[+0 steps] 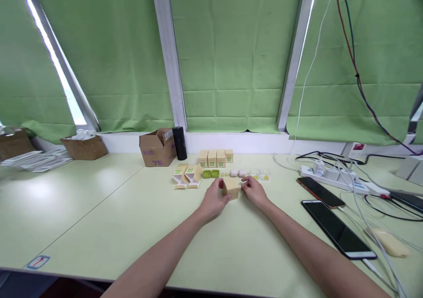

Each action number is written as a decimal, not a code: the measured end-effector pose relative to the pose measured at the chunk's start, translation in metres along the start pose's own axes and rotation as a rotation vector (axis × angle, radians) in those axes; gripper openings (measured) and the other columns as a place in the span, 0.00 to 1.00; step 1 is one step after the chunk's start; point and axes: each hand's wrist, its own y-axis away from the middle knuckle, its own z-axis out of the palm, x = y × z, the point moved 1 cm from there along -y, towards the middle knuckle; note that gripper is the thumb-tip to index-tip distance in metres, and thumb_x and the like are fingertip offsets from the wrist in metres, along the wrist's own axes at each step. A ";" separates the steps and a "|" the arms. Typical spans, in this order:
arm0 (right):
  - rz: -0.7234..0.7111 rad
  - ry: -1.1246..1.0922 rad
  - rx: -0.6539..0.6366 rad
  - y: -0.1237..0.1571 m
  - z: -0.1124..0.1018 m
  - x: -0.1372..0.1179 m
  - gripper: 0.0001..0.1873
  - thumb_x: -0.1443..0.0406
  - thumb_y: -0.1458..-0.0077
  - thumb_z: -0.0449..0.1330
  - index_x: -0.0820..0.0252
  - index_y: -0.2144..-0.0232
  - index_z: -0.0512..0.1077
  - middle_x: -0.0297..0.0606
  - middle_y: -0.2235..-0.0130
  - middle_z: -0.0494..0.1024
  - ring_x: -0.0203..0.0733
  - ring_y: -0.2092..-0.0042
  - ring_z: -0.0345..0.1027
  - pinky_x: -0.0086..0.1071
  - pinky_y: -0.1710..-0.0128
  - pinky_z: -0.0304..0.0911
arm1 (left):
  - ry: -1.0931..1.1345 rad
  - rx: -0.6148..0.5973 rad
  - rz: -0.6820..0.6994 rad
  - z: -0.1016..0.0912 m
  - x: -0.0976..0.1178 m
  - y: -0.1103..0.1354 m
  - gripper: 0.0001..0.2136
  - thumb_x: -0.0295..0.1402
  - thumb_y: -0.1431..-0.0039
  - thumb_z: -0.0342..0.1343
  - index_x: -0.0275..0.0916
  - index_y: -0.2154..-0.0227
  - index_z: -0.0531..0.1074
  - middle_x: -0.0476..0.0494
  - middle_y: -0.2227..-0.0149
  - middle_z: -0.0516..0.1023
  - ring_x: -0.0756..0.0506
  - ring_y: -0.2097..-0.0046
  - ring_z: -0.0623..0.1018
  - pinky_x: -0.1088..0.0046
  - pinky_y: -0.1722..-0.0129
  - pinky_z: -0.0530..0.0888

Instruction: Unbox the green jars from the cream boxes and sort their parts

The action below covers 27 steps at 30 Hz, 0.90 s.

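Observation:
My left hand (213,200) is closed on a small tan cardboard box (231,189), thumb on its near side and fingers behind. On the box's right is my right hand (255,191), fingers bent and slightly apart, with nothing visible in them. Beyond the hands lie two opened box pieces with white interiors (194,175), two green square containers (210,174), small yellowish pieces (224,174), two pale pink round items (238,173) and two clear plastic pieces with yellow bits (260,174). Behind them stand several closed tan boxes with green labels (212,159).
A brown carton (157,148) and a black cylinder (179,143) stand at the back wall. Two phones (337,227), a white power strip (333,179), a yellowish case (388,241) and tangled cables occupy the right side. Another carton (85,147) and stacked white sheets (38,160) lie far left.

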 end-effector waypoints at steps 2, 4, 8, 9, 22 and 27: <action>-0.004 -0.016 0.008 0.003 0.000 -0.002 0.11 0.63 0.47 0.55 0.56 0.60 0.72 0.34 0.69 0.79 0.45 0.66 0.74 0.37 0.62 0.65 | -0.078 0.032 0.011 -0.002 0.003 0.002 0.22 0.35 0.42 0.62 0.41 0.46 0.64 0.38 0.45 0.75 0.38 0.44 0.75 0.59 0.44 0.71; -0.029 -0.053 0.021 0.009 -0.001 -0.007 0.13 0.60 0.44 0.55 0.56 0.57 0.71 0.35 0.66 0.80 0.45 0.65 0.74 0.38 0.61 0.67 | -0.188 0.082 0.071 -0.005 0.008 0.004 0.24 0.34 0.42 0.62 0.42 0.44 0.63 0.36 0.44 0.74 0.35 0.42 0.73 0.54 0.42 0.69; -0.192 -0.161 0.103 0.025 -0.012 -0.030 0.17 0.55 0.39 0.56 0.56 0.51 0.69 0.42 0.57 0.80 0.46 0.60 0.74 0.38 0.63 0.69 | -0.414 0.175 0.336 -0.014 0.020 0.007 0.23 0.28 0.41 0.59 0.41 0.43 0.63 0.33 0.42 0.72 0.33 0.39 0.71 0.47 0.39 0.64; -0.247 -0.156 0.119 0.030 -0.015 -0.037 0.18 0.56 0.38 0.56 0.56 0.49 0.68 0.44 0.54 0.79 0.47 0.57 0.75 0.39 0.61 0.70 | -0.460 0.195 0.385 -0.016 0.022 0.008 0.23 0.27 0.40 0.58 0.41 0.43 0.63 0.33 0.42 0.72 0.33 0.39 0.71 0.47 0.39 0.63; -0.739 0.203 0.130 0.062 -0.013 -0.073 0.32 0.67 0.37 0.53 0.54 0.33 0.51 0.51 0.41 0.70 0.56 0.43 0.70 0.53 0.48 0.71 | -0.685 0.295 0.517 -0.013 0.016 0.013 0.15 0.29 0.30 0.48 0.44 0.44 0.69 0.35 0.43 0.75 0.34 0.38 0.71 0.53 0.43 0.62; -0.786 0.238 0.125 0.065 -0.012 -0.075 0.35 0.69 0.38 0.53 0.54 0.32 0.47 0.52 0.40 0.69 0.57 0.41 0.69 0.55 0.45 0.71 | -0.697 0.293 0.521 -0.012 0.012 0.014 0.16 0.27 0.30 0.47 0.45 0.44 0.69 0.35 0.43 0.75 0.34 0.37 0.71 0.53 0.43 0.62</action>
